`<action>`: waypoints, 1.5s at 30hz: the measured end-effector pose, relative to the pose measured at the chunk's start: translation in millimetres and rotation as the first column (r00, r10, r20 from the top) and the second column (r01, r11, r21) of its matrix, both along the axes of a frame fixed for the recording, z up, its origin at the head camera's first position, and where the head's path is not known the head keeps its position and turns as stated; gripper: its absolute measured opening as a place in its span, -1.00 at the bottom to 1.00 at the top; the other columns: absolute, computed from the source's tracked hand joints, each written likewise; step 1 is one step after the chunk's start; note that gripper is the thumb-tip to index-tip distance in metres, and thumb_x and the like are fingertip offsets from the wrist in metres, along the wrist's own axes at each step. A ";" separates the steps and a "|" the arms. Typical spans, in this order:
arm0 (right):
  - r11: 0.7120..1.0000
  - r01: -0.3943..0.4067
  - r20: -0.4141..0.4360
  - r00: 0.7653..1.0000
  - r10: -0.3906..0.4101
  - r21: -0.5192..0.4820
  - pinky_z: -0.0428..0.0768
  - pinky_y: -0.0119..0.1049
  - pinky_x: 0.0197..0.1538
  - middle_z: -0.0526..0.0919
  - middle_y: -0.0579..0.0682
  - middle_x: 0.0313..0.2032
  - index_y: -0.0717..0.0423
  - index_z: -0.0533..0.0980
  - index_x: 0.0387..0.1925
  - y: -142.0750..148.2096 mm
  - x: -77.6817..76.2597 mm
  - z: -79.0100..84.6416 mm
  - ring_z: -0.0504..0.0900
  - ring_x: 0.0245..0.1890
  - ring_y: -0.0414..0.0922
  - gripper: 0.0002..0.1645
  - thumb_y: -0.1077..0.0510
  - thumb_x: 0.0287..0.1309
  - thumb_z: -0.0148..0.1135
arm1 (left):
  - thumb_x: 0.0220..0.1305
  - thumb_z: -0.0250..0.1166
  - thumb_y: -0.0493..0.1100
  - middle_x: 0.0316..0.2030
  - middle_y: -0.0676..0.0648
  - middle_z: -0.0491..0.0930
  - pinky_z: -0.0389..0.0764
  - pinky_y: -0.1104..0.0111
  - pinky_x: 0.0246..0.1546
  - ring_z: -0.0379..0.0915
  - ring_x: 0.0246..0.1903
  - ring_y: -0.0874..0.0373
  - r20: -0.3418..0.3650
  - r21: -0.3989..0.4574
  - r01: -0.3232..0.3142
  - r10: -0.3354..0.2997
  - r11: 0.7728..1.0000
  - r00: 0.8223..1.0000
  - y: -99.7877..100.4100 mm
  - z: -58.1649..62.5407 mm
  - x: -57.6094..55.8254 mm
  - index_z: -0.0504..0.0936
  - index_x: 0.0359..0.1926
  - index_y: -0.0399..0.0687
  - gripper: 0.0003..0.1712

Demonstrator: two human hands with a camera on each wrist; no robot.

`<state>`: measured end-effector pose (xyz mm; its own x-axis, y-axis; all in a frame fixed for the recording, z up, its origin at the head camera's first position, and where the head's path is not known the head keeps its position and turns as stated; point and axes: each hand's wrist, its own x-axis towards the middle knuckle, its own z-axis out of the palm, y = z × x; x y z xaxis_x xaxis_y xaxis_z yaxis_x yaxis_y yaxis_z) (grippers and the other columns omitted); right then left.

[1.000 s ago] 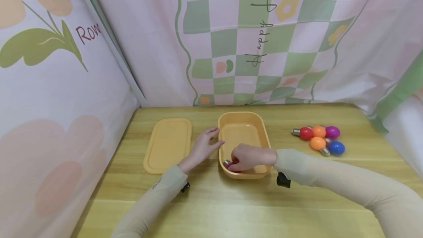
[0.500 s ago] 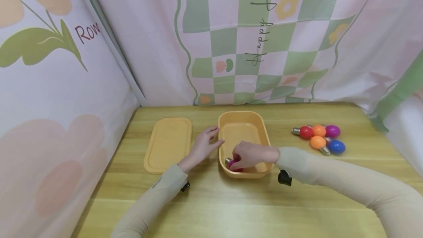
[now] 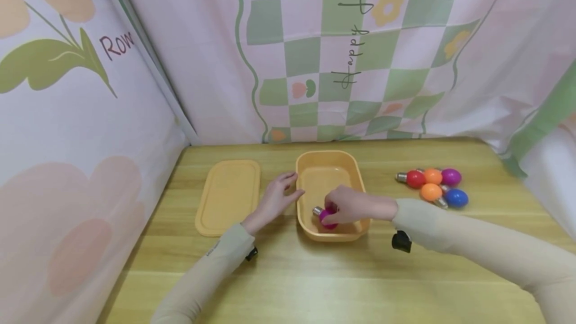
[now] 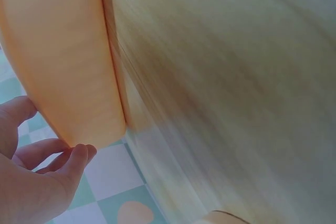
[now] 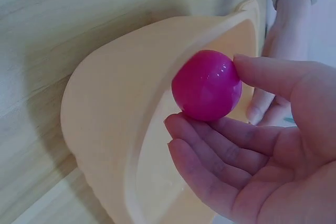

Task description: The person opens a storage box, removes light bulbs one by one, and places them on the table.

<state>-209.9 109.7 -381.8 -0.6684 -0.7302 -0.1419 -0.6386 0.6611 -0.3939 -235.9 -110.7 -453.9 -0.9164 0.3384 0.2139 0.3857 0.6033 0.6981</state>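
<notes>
Over the near part of a yellow plastic box, my right hand pinches a magenta light bulb between thumb and fingers. The bulb's silver screw base points left in the head view. In the right wrist view the round end of the bulb shows at the box rim, thumb on one side and fingertips below. My left hand rests its fingertips against the left wall of the box, fingers loosely bent. The left wrist view shows those fingers right at the edge of the box.
A matching yellow lid lies flat left of the box. To the right, a cluster of bulbs sits on the wooden table: a red bulb, two orange bulbs, a purple bulb and a blue bulb. Printed curtains hang behind.
My right hand has risen and shifted right with the magenta bulb, away from the near left corner of the box. My left hand stays at the box wall.
</notes>
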 end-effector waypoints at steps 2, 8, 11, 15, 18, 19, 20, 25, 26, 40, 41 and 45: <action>1.000 -0.002 -0.015 1.000 0.001 -0.030 0.46 -0.59 -0.53 0.63 -0.11 -0.58 0.14 0.60 -0.50 5.3 -0.1 1.2 0.43 -0.59 -0.38 -0.77 0.08 0.11 0.40 | 0.32 0.32 -0.09 0.34 -0.32 0.39 0.64 0.21 0.21 0.49 0.23 -0.20 0.007 0.006 0.002 -0.002 1.000 1.000 -0.1 0.0 0.2 0.41 0.31 -0.36 -0.35; 0.997 0.074 -0.001 0.997 -0.074 -0.030 0.55 -0.54 -0.44 0.68 -0.11 -0.50 0.11 0.62 -0.44 19.9 -2.3 8.7 0.53 -0.49 -0.34 -0.81 0.07 0.12 0.41 | 0.33 0.32 -0.10 0.36 -0.33 0.37 0.63 0.19 0.22 0.48 0.24 -0.21 0.028 0.020 0.003 -0.003 1.000 1.000 -0.4 0.1 0.7 0.39 0.32 -0.37 -0.35; 0.994 0.099 0.001 0.995 -0.099 -0.039 0.60 -0.53 -0.42 0.71 -0.08 -0.47 0.12 0.63 -0.40 26.8 -4.2 14.2 0.57 -0.48 -0.32 -0.82 0.08 0.11 0.41 | 0.33 0.31 -0.10 0.35 -0.33 0.38 0.64 0.18 0.21 0.49 0.23 -0.21 0.023 0.021 0.003 -0.004 1.000 1.000 -0.5 0.4 0.8 0.40 0.31 -0.38 -0.35; 0.991 0.118 -0.003 0.993 -0.119 -0.055 0.63 -0.52 -0.41 0.75 -0.06 -0.44 0.15 0.65 -0.34 36.7 -6.8 23.1 0.62 -0.46 -0.30 -0.81 0.08 0.13 0.40 | 0.34 0.31 -0.10 0.34 -0.34 0.39 0.66 0.18 0.19 0.50 0.21 -0.22 0.009 0.021 0.011 -0.011 1.000 1.000 -0.6 1.5 1.6 0.40 0.31 -0.39 -0.36; 0.987 0.146 0.001 0.989 -0.146 -0.062 0.65 -0.49 -0.38 0.76 -0.06 -0.41 0.16 0.66 -0.29 44.4 -8.3 30.3 0.64 -0.43 -0.28 -0.77 0.06 0.14 0.39 | 0.34 0.30 -0.11 0.34 -0.36 0.39 0.66 0.17 0.19 0.49 0.22 -0.23 0.003 0.029 0.019 -0.019 0.999 1.000 -0.9 2.1 1.9 0.41 0.30 -0.40 -0.37; 0.985 0.157 0.004 0.988 -0.157 -0.064 0.65 -0.48 -0.36 0.76 -0.07 -0.40 0.16 0.66 -0.28 47.2 -8.7 32.3 0.64 -0.42 -0.28 -0.76 0.05 0.15 0.39 | 0.34 0.30 -0.11 0.33 -0.36 0.39 0.66 0.16 0.19 0.49 0.22 -0.23 0.001 0.031 0.020 -0.020 0.999 1.000 -1.0 1.9 1.9 0.41 0.30 -0.41 -0.37; 0.984 0.162 -0.001 0.987 -0.163 -0.071 0.66 -0.47 -0.35 0.76 -0.07 -0.40 0.16 0.66 -0.27 50.0 -9.1 33.8 0.65 -0.41 -0.27 -0.76 0.05 0.15 0.39 | 0.34 0.31 -0.11 0.34 -0.37 0.39 0.65 0.17 0.20 0.48 0.23 -0.23 0.003 0.032 0.020 -0.020 0.999 1.000 -0.9 1.7 1.7 0.40 0.30 -0.41 -0.37; 0.978 0.187 -0.029 0.981 -0.190 -0.091 0.70 -0.42 -0.32 0.76 -0.08 -0.39 0.17 0.66 -0.25 64.9 -7.9 40.3 0.67 -0.39 -0.25 -0.74 0.04 0.16 0.39 | 0.33 0.32 -0.12 0.34 -0.36 0.38 0.64 0.18 0.21 0.47 0.24 -0.23 0.011 0.032 0.015 -0.016 0.999 1.000 -0.4 0.0 0.5 0.40 0.30 -0.40 -0.36; 0.976 0.197 -0.031 0.979 -0.201 -0.092 0.71 -0.40 -0.31 0.76 -0.08 -0.39 0.17 0.67 -0.25 68.1 -7.5 41.6 0.68 -0.38 -0.24 -0.74 0.04 0.16 0.39 | 0.33 0.32 -0.12 0.34 -0.36 0.38 0.64 0.18 0.22 0.46 0.25 -0.23 0.010 0.030 0.017 -0.017 0.999 1.000 -0.2 -0.3 0.2 0.40 0.30 -0.41 -0.36; 0.944 0.312 -0.105 0.941 -0.322 -0.104 0.77 -0.24 -0.26 0.78 -0.04 -0.34 0.19 0.67 -0.20 116.3 -8.0 42.5 0.73 -0.34 -0.14 -0.66 0.00 0.14 0.42 | 0.33 0.31 -0.13 0.31 -0.36 0.41 0.66 0.18 0.19 0.49 0.22 -0.23 -0.023 0.026 0.023 -0.023 0.999 0.999 -0.1 -0.9 0.8 0.43 0.27 -0.45 -0.38; 0.943 0.317 -0.111 0.938 -0.328 -0.105 0.77 -0.25 -0.26 0.78 -0.04 -0.34 0.19 0.67 -0.21 119.1 -7.6 41.9 0.73 -0.34 -0.14 -0.66 0.00 0.14 0.42 | 0.33 0.31 -0.12 0.31 -0.36 0.41 0.66 0.18 0.18 0.50 0.21 -0.22 -0.023 0.024 0.021 -0.021 0.999 1.000 -0.1 -0.9 1.0 0.43 0.27 -0.44 -0.38; 0.935 0.341 -0.127 0.927 -0.352 -0.099 0.70 -0.34 -0.31 0.78 -0.07 -0.36 0.17 0.68 -0.21 130.8 -6.7 38.8 0.70 -0.37 -0.19 -0.68 0.00 0.16 0.40 | 0.33 0.32 -0.12 0.31 -0.37 0.41 0.66 0.16 0.17 0.52 0.18 -0.23 -0.025 0.027 0.016 -0.015 0.999 1.000 0.0 -0.4 1.8 0.43 0.27 -0.44 -0.38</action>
